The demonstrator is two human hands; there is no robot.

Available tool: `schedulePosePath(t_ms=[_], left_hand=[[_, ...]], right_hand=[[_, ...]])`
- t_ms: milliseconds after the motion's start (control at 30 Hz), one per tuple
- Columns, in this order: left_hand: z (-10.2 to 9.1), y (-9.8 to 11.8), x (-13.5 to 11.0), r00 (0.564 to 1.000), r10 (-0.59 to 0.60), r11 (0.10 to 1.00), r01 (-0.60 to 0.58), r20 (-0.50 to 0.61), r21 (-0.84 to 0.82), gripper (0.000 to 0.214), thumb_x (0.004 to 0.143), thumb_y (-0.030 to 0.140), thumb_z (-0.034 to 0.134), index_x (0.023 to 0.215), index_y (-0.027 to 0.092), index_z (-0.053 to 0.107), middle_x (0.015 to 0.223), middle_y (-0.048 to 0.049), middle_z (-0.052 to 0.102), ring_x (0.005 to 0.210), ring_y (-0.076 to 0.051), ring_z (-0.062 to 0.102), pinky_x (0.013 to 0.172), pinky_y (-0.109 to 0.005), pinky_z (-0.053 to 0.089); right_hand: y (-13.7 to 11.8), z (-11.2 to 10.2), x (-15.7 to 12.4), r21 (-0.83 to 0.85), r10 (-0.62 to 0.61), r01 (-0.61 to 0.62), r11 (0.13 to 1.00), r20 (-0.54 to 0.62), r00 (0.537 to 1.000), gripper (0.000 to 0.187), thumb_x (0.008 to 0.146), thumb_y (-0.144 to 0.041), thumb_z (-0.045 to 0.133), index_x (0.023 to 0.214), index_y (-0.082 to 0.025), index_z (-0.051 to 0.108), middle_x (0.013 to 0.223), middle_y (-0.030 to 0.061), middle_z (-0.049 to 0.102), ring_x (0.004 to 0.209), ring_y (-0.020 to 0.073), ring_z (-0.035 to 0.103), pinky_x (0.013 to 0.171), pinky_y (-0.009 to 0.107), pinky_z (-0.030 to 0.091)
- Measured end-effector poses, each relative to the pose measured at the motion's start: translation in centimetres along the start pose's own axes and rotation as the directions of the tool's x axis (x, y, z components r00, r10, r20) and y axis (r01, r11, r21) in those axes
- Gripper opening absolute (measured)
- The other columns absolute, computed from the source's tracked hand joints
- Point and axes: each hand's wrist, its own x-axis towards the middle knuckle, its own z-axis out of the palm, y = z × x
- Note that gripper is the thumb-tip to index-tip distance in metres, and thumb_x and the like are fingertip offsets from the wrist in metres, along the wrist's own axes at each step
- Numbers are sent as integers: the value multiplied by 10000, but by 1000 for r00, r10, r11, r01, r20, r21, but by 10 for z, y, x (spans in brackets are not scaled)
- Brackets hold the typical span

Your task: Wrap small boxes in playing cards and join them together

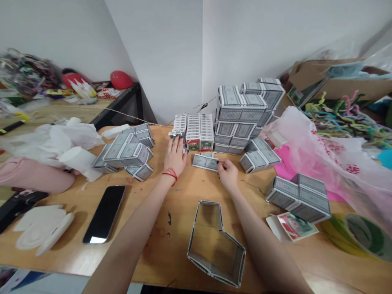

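Note:
My left hand (175, 155), a red string round its wrist, lies flat with fingers stretched out against a row of small upright card boxes (196, 131) at the back of the wooden table (147, 245). My right hand (227, 173) pinches the right end of a flat pair of grey patterned card boxes (204, 161) lying on the table in front of that row. A tall stack of grey card boxes (240, 118) stands just right of the row. Near me sits an angular ring made of joined boxes (214, 243), hollow in the middle.
Piles of grey boxes lie at left (127, 151) and right (298, 196). A black phone (104, 213) and a white foam shape (43, 228) rest front left. A pink plastic bag (321, 155), a tape roll (364, 234) and crumpled white bags (52, 139) crowd the sides.

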Motion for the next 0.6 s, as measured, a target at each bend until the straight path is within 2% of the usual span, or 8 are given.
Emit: schedulePosePath(t_ms=[200,433,600], left_hand=[[1,-2,-8,1000,5,1000,-5,-18,1,557,808,287,401,1323,123,267,1399,-108,254,1326,-252,84,1078,-438,182],[-1,-11,15,999,0,999,-3,-53,-45,603,763,293,471,1312,139,275,1400,-115,241,1311,-249,159,1069,-438,203],[-3,-20,42,998,20,999,-18,67,-27,543,709,318,526,1214,144,426,1306,-114,398,1248,-258,300,1054,-399,240]], right_hand=[[2,0,1,-6,-13,13,1000,13,1000,301,734,-359,440,875,-140,591,501,-36,470,451,111,416,469,223,325],[4,1,1,-25,-27,27,999,20,999,309,726,-349,433,875,-135,599,501,-35,456,464,115,417,467,222,320],[3,1,1,-32,-27,28,999,16,999,299,722,-341,433,856,-138,606,516,-21,478,480,120,431,477,223,329]])
